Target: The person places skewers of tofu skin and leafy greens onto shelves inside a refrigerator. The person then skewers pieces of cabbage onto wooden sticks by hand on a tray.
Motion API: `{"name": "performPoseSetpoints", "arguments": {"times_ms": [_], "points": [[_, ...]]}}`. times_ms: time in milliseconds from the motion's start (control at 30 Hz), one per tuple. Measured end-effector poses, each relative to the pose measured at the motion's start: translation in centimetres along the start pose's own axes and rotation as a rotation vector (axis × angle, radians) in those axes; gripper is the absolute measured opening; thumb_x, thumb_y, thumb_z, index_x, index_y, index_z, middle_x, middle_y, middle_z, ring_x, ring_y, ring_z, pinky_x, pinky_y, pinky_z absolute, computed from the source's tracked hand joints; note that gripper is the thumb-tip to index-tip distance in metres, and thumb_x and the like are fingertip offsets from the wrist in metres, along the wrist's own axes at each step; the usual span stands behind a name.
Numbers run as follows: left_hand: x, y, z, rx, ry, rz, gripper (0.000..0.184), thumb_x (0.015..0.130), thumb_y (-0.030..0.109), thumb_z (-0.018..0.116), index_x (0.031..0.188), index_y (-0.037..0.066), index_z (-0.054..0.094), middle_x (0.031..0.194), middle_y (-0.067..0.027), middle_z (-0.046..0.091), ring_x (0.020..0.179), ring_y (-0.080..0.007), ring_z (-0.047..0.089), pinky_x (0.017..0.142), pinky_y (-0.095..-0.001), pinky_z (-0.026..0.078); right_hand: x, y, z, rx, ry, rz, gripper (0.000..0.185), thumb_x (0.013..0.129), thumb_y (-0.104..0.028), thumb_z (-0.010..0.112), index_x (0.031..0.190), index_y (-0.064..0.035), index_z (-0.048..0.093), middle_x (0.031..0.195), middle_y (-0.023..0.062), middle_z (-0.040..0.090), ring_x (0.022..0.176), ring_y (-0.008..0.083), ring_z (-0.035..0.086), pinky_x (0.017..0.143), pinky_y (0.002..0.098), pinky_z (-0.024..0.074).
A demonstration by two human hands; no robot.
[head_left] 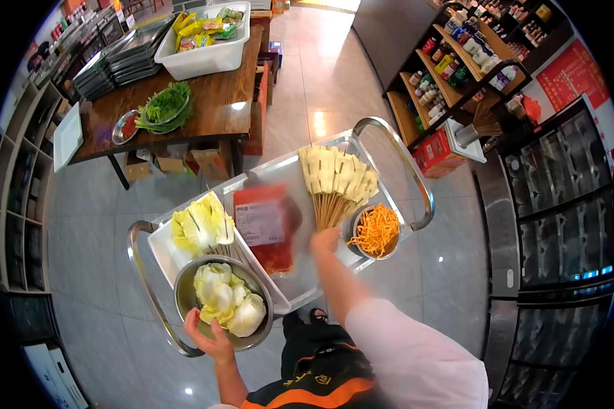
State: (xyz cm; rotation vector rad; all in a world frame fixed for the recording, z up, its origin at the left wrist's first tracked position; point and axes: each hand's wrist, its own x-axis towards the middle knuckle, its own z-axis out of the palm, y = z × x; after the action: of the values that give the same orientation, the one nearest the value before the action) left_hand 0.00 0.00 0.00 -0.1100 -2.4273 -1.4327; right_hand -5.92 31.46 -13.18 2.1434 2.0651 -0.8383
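On a metal trolley (308,277), my right hand (326,240) is closed round the stick ends of a fanned bundle of skewers with pale yellow pieces (338,174). A bowl of orange shreds (377,230) stands just right of it. My left hand (210,337) has its fingers apart at the near rim of a steel bowl (184,290) holding pale cabbage pieces (228,296). Behind that bowl, skewered yellow-green leaves (201,225) lie in a white tray (160,249). A red packet with a white label (262,228) lies mid-trolley.
A wooden table (215,112) at the upper left bears black trays (126,54), a white bin of packets (205,61) and a bowl of greens (164,109). Bottle shelves (443,65) stand upper right, above a red-and-white box (435,151). Dark glass-fronted cabinets (566,204) line the right side.
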Motion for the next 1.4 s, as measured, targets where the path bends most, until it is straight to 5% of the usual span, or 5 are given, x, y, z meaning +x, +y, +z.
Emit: {"name": "performPoseSetpoints", "arguments": {"times_ms": [367, 633, 667, 833, 1400], "points": [[-0.5, 2.4, 4.5, -0.162, -0.016, -0.081, 0.037, 0.075, 0.004, 0.050, 0.111, -0.002, 0.041, 0.108, -0.0138, 0.045, 0.100, -0.0248, 0.045, 0.090, -0.0363, 0.034, 1.8, 1.2, -1.9, 0.048, 0.031, -0.145, 0.054, 0.069, -0.017, 0.062, 0.110, 0.0020, 0.032, 0.094, 0.0188, 0.057, 0.091, 0.0324, 0.056, 0.079, 0.0400, 0.0445], [-1.2, 7.7, 15.0, -0.541, -0.166, 0.061, 0.035, 0.082, 0.007, 0.049, 0.115, -0.002, 0.039, 0.108, -0.0136, 0.046, 0.098, -0.0217, 0.046, 0.086, -0.0333, 0.038, 1.7, 2.1, -10.6, 0.466, -0.429, -0.333, 0.037, 0.068, -0.014, 0.057, 0.098, 0.0029, 0.044, 0.089, 0.0244, 0.056, 0.087, 0.0355, 0.056, 0.073, 0.0404, 0.0448], [-2.2, 10.9, 17.1, -0.615, -0.228, -0.018, 0.038, 0.083, 0.010, 0.049, 0.116, -0.002, 0.037, 0.109, -0.0130, 0.046, 0.097, -0.0203, 0.045, 0.086, -0.0328, 0.037, 3.8, 4.1, -10.8, 0.584, -0.410, -0.510, 0.038, 0.069, -0.011, 0.057, 0.103, -0.0015, 0.044, 0.069, 0.0100, 0.052, 0.053, 0.0184, 0.051, 0.046, 0.0321, 0.0432], [-7.6, 20.9, 26.0, -0.491, -0.454, 0.184, 0.034, 0.084, 0.005, 0.051, 0.115, 0.000, 0.041, 0.109, -0.0156, 0.049, 0.099, -0.0231, 0.049, 0.087, -0.0316, 0.040, 5.4, 12.8, -29.9, 1.012, -1.000, -0.576, 0.045, 0.071, -0.004, 0.054, 0.113, -0.0053, 0.039, 0.066, 0.0021, 0.049, 0.045, 0.0079, 0.042, 0.038, 0.0215, 0.0336], [-42.4, 55.9, 67.0, -0.811, -1.297, 0.551, 0.032, 0.076, -0.002, 0.053, 0.107, -0.002, 0.045, 0.094, -0.0121, 0.052, 0.080, -0.0152, 0.051, 0.074, -0.0268, 0.042, 29.0, 49.2, -58.0, 1.844, -0.490, -0.398, 0.040, 0.080, 0.003, 0.048, 0.115, -0.0052, 0.032, 0.081, 0.0089, 0.047, 0.051, 0.0116, 0.044, 0.045, 0.0244, 0.0371]]}}
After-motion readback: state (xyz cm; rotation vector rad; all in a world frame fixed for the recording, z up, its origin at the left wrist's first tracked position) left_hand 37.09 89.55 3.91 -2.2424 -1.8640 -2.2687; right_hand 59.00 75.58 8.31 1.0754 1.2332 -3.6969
